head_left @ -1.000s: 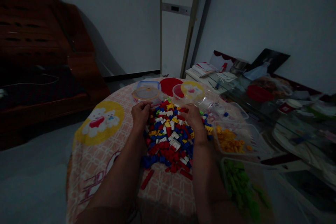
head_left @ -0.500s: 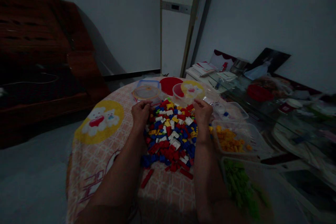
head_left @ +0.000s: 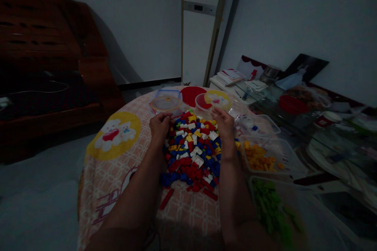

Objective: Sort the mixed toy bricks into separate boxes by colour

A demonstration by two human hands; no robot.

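A wide heap of red, blue, white and yellow building bricks (head_left: 194, 149) lies on the table between my forearms. My left hand (head_left: 159, 125) rests at the heap's far left edge, thumb and fingers pinched together; whatever they hold is too small and dark to make out. My right hand (head_left: 224, 121) is raised over the far right of the heap, its fingertips closed at a red brick (head_left: 207, 106). This brick is over or inside a clear round tub (head_left: 198, 106) just beyond the heap. A lidded round container (head_left: 165, 104) stands behind my left hand.
To the right stand clear boxes: one with a blue brick (head_left: 255, 128), one with orange-yellow pieces (head_left: 259, 159), one with green pieces (head_left: 268, 204). A patterned cloth (head_left: 188, 211) covers the round table. A cluttered glass table (head_left: 297, 125) adjoins at right.
My right hand has moved a little left and away from me, toward the round tub, and a red brick now shows at its fingertips. My left hand has barely moved.
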